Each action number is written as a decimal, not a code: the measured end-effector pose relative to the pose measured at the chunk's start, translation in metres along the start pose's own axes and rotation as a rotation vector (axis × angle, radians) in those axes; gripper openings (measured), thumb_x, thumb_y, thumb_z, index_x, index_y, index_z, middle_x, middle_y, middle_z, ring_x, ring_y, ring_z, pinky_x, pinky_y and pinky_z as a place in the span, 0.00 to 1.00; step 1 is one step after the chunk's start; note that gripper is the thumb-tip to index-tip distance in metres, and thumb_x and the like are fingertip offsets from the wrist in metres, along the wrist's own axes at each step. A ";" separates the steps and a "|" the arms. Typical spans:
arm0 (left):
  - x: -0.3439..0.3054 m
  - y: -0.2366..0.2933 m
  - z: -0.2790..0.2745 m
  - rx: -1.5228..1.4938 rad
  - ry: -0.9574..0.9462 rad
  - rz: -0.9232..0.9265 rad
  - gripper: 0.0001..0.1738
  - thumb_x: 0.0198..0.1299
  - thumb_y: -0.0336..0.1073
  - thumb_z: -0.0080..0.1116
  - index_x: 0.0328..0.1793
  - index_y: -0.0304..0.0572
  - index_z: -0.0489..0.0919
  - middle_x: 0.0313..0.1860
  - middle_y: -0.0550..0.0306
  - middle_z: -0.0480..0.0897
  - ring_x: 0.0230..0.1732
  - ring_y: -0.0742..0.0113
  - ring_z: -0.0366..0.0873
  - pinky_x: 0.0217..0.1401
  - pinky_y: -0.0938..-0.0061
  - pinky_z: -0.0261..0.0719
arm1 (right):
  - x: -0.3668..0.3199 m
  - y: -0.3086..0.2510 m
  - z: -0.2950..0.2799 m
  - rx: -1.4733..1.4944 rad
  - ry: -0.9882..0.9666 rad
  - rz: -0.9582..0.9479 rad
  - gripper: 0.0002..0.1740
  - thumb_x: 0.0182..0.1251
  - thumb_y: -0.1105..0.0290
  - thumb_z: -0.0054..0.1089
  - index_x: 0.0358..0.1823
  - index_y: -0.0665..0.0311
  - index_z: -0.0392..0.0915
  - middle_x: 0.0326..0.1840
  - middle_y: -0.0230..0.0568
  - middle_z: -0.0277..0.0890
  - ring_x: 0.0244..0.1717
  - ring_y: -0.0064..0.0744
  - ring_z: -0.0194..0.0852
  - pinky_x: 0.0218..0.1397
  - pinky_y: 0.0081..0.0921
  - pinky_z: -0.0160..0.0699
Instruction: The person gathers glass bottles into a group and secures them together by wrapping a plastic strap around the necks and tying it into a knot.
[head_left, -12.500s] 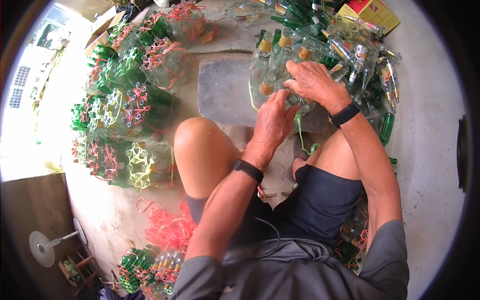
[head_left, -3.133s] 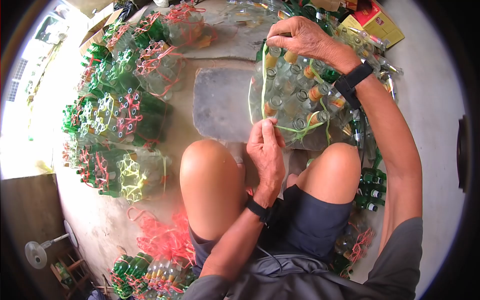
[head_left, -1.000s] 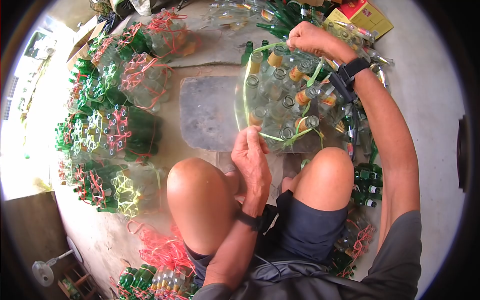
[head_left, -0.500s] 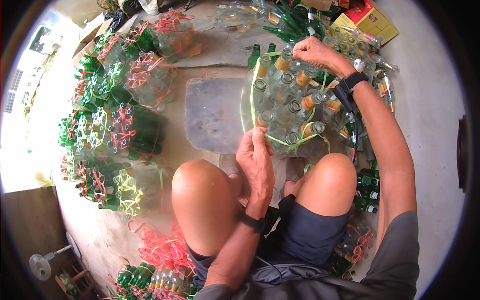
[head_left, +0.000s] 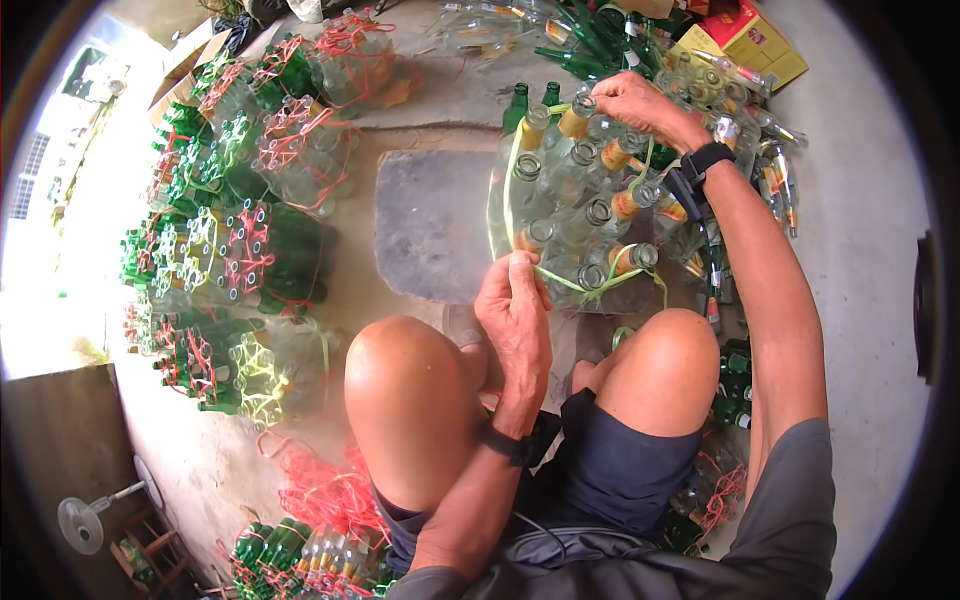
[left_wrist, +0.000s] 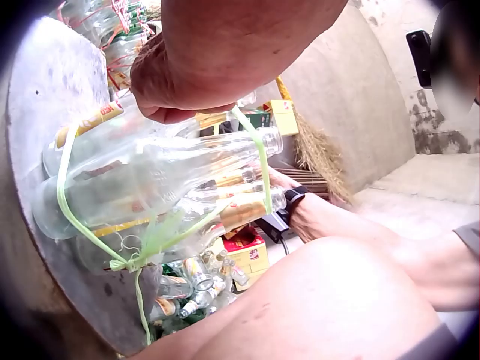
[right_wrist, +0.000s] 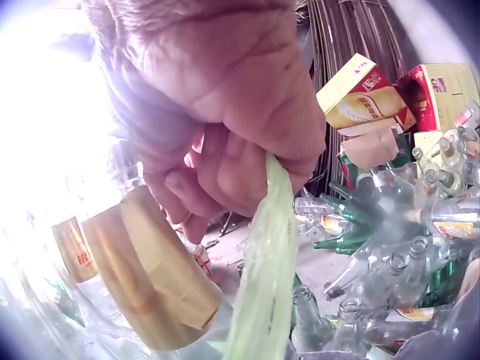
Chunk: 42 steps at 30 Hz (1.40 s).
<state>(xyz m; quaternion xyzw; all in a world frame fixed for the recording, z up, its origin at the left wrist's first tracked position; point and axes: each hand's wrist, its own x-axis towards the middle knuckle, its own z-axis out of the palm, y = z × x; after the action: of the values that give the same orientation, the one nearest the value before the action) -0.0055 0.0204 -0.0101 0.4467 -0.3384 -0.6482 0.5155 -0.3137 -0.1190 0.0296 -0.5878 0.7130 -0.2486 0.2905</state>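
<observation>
Clear glass bottles (head_left: 570, 215) stand upright in a tight cluster, several with gold neck labels. A pale green plastic strip (head_left: 507, 195) runs around them, with a knot (left_wrist: 129, 262) at the near side. My left hand (head_left: 515, 315) pinches the strip at the cluster's near left corner, thumb on top. At the far side my right hand (head_left: 645, 108) grips the strip beside a bottle neck. In the right wrist view the strip (right_wrist: 266, 262) hangs from the curled fingers (right_wrist: 232, 169), next to a gold-labelled neck (right_wrist: 150, 270). In the left wrist view my left hand (left_wrist: 161, 86) covers part of the bottles.
A grey slab (head_left: 435, 225) lies under and left of the cluster. Tied bottle bundles (head_left: 265, 245) stand in rows at the left. Loose bottles (head_left: 690, 95) pile up behind and right, near a red and yellow box (head_left: 750, 45). Red strip (head_left: 325, 480) heaps beside my knee.
Earlier, both hands were together at the cluster's near side. They have since spread apart, drawing the strip along its left side. Within the last second, the right hand has come slightly lower.
</observation>
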 end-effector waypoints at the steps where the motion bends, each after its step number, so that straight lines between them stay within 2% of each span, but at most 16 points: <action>1: 0.000 0.001 0.000 -0.003 0.004 0.001 0.13 0.79 0.40 0.58 0.45 0.39 0.86 0.23 0.69 0.74 0.24 0.82 0.67 0.27 0.82 0.64 | -0.006 -0.003 -0.001 0.001 -0.001 0.000 0.12 0.64 0.64 0.68 0.36 0.69 0.86 0.27 0.26 0.72 0.32 0.22 0.66 0.37 0.30 0.67; 3: 0.001 0.002 -0.001 0.006 -0.010 -0.004 0.13 0.79 0.40 0.58 0.45 0.39 0.86 0.23 0.69 0.74 0.24 0.82 0.67 0.27 0.82 0.64 | -0.017 -0.008 -0.005 0.000 0.029 0.005 0.14 0.73 0.64 0.62 0.36 0.69 0.85 0.26 0.20 0.69 0.29 0.15 0.60 0.31 0.24 0.59; 11: 0.005 0.005 -0.004 0.040 -0.054 -0.021 0.15 0.79 0.43 0.59 0.44 0.38 0.86 0.23 0.70 0.75 0.25 0.82 0.68 0.29 0.82 0.64 | -0.045 -0.002 -0.013 0.091 -0.004 0.079 0.18 0.75 0.54 0.66 0.40 0.64 0.89 0.28 0.21 0.69 0.31 0.15 0.60 0.32 0.22 0.59; 13: 0.005 0.007 -0.005 0.044 -0.080 -0.003 0.15 0.79 0.43 0.60 0.45 0.38 0.87 0.23 0.70 0.75 0.26 0.82 0.68 0.30 0.82 0.63 | -0.048 0.006 -0.011 0.094 0.021 0.025 0.20 0.73 0.53 0.67 0.42 0.65 0.91 0.29 0.22 0.75 0.32 0.17 0.66 0.37 0.25 0.67; 17: 0.004 0.005 -0.005 0.034 -0.079 -0.003 0.16 0.78 0.43 0.61 0.45 0.38 0.87 0.24 0.70 0.76 0.26 0.82 0.68 0.30 0.82 0.63 | -0.073 -0.003 -0.002 0.204 0.067 0.064 0.14 0.79 0.63 0.60 0.43 0.65 0.88 0.24 0.16 0.64 0.26 0.13 0.57 0.30 0.19 0.56; 23: 0.004 -0.003 -0.010 0.061 -0.091 0.023 0.15 0.78 0.40 0.59 0.49 0.32 0.86 0.23 0.66 0.77 0.24 0.79 0.71 0.28 0.80 0.66 | -0.087 0.032 0.006 0.106 0.110 -0.046 0.13 0.79 0.66 0.57 0.42 0.69 0.83 0.27 0.20 0.70 0.30 0.14 0.61 0.33 0.22 0.63; 25: -0.001 -0.003 -0.010 0.073 -0.078 0.024 0.15 0.78 0.40 0.61 0.48 0.32 0.85 0.24 0.66 0.77 0.24 0.79 0.71 0.28 0.80 0.68 | -0.099 0.027 0.011 0.038 0.214 -0.104 0.13 0.79 0.66 0.58 0.41 0.72 0.82 0.28 0.24 0.73 0.32 0.17 0.65 0.36 0.25 0.67; 26: -0.005 -0.005 -0.010 0.074 -0.084 0.017 0.15 0.78 0.40 0.61 0.48 0.32 0.85 0.24 0.66 0.77 0.24 0.79 0.71 0.28 0.80 0.68 | -0.103 0.024 0.012 -0.005 0.256 -0.128 0.15 0.75 0.63 0.60 0.41 0.71 0.85 0.25 0.35 0.77 0.29 0.22 0.70 0.35 0.31 0.72; 29: -0.023 -0.007 -0.014 0.077 -0.097 0.019 0.13 0.77 0.39 0.63 0.42 0.35 0.86 0.26 0.69 0.78 0.25 0.83 0.70 0.29 0.82 0.68 | -0.119 0.019 0.010 -0.104 0.230 -0.142 0.15 0.73 0.63 0.61 0.41 0.71 0.85 0.25 0.38 0.75 0.28 0.24 0.70 0.36 0.31 0.73; 32: -0.040 -0.019 -0.012 0.190 -0.174 0.098 0.10 0.76 0.35 0.63 0.43 0.35 0.85 0.28 0.69 0.81 0.27 0.85 0.72 0.28 0.82 0.70 | -0.133 0.015 0.008 -0.172 0.221 -0.158 0.14 0.74 0.64 0.59 0.42 0.70 0.84 0.27 0.46 0.79 0.30 0.37 0.77 0.40 0.37 0.76; 34: -0.050 -0.028 -0.007 0.366 -0.272 0.360 0.09 0.74 0.33 0.64 0.49 0.32 0.85 0.29 0.63 0.83 0.28 0.79 0.76 0.31 0.78 0.76 | -0.145 0.008 0.005 -0.210 0.201 -0.153 0.14 0.75 0.64 0.56 0.40 0.69 0.82 0.30 0.50 0.81 0.35 0.51 0.80 0.44 0.43 0.78; 35: -0.054 -0.033 -0.004 0.444 -0.318 0.452 0.11 0.74 0.33 0.64 0.53 0.31 0.85 0.29 0.61 0.84 0.28 0.76 0.78 0.33 0.76 0.79 | -0.150 0.005 0.004 -0.211 0.204 -0.154 0.14 0.75 0.64 0.56 0.40 0.69 0.82 0.30 0.50 0.81 0.35 0.51 0.80 0.44 0.43 0.78; 37: -0.063 -0.032 0.004 0.502 -0.336 0.420 0.13 0.75 0.33 0.62 0.58 0.32 0.83 0.33 0.57 0.85 0.29 0.74 0.79 0.35 0.75 0.80 | -0.159 -0.001 0.000 -0.368 0.168 -0.112 0.13 0.75 0.64 0.55 0.36 0.67 0.79 0.31 0.52 0.81 0.37 0.57 0.80 0.45 0.46 0.78; 39: -0.065 -0.031 0.012 0.559 -0.353 0.388 0.16 0.75 0.32 0.61 0.64 0.33 0.81 0.37 0.54 0.86 0.29 0.72 0.81 0.37 0.74 0.81 | -0.168 -0.001 -0.002 -0.441 0.177 -0.145 0.11 0.77 0.65 0.56 0.42 0.66 0.82 0.30 0.57 0.79 0.35 0.59 0.80 0.40 0.47 0.78; 41: -0.062 -0.031 0.022 0.647 -0.352 0.495 0.22 0.76 0.33 0.57 0.73 0.33 0.75 0.52 0.42 0.86 0.40 0.56 0.87 0.46 0.67 0.84 | -0.182 -0.011 -0.003 -0.628 0.193 -0.212 0.11 0.76 0.65 0.57 0.39 0.65 0.80 0.29 0.57 0.80 0.36 0.63 0.82 0.41 0.53 0.78; 42: -0.060 -0.035 0.028 0.644 -0.354 0.500 0.22 0.76 0.33 0.57 0.73 0.33 0.75 0.52 0.42 0.86 0.40 0.56 0.87 0.46 0.67 0.84 | -0.189 -0.017 -0.002 -0.660 0.191 -0.218 0.10 0.75 0.66 0.58 0.36 0.64 0.77 0.29 0.57 0.80 0.37 0.65 0.82 0.41 0.56 0.79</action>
<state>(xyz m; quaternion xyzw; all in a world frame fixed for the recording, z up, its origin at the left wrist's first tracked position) -0.0400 0.0864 -0.0179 0.3709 -0.7038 -0.4319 0.4249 -0.2768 0.0637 0.0661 -0.6966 0.7119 -0.0886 -0.0111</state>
